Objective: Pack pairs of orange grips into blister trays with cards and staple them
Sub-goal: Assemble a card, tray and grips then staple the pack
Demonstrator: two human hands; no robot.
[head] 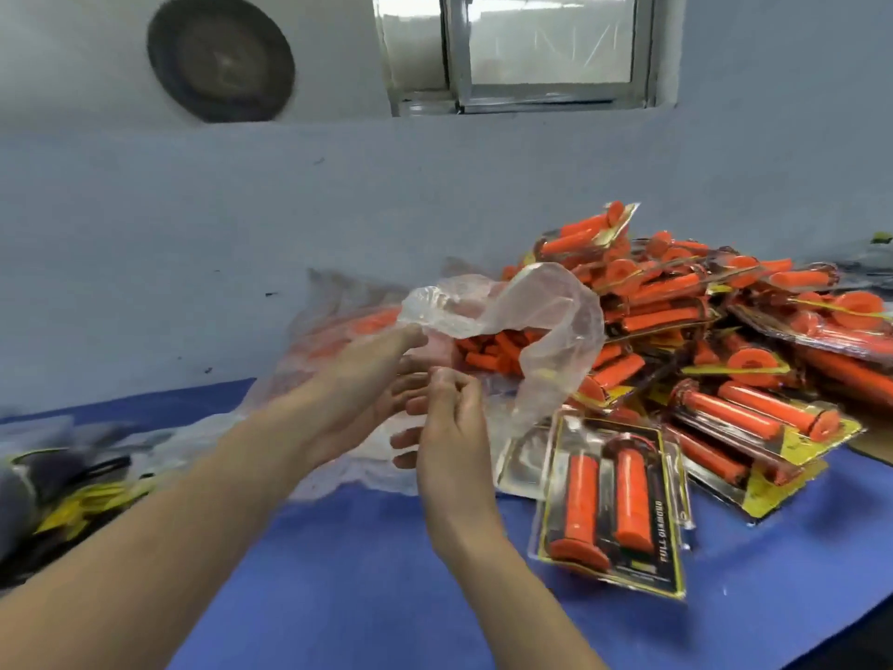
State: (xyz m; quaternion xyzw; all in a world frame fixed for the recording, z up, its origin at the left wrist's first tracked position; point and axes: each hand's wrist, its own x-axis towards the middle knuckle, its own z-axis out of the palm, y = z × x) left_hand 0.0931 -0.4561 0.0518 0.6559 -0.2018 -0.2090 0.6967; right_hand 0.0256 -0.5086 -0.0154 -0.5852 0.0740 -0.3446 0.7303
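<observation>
The clear bag point(546, 311) at centre is touched by the left hand point(357, 394), fingers point(401, 337) straight; the right hand point(452, 427) is curled, hold unclear; orange grips point(488, 353) inside are half hidden.

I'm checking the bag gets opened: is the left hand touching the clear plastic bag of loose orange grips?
Touching. The head view shows fingertips of the left hand meeting the crumpled rim of the clear plastic bag, no gap visible.

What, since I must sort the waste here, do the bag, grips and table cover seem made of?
Bag: thin clear plastic film, glossy; it crumples and shows orange through. Grips: matte orange, probably rubber or soft plastic; too blurred to settle. Table cover: blue, matte, perhaps fabric or vinyl.
</observation>
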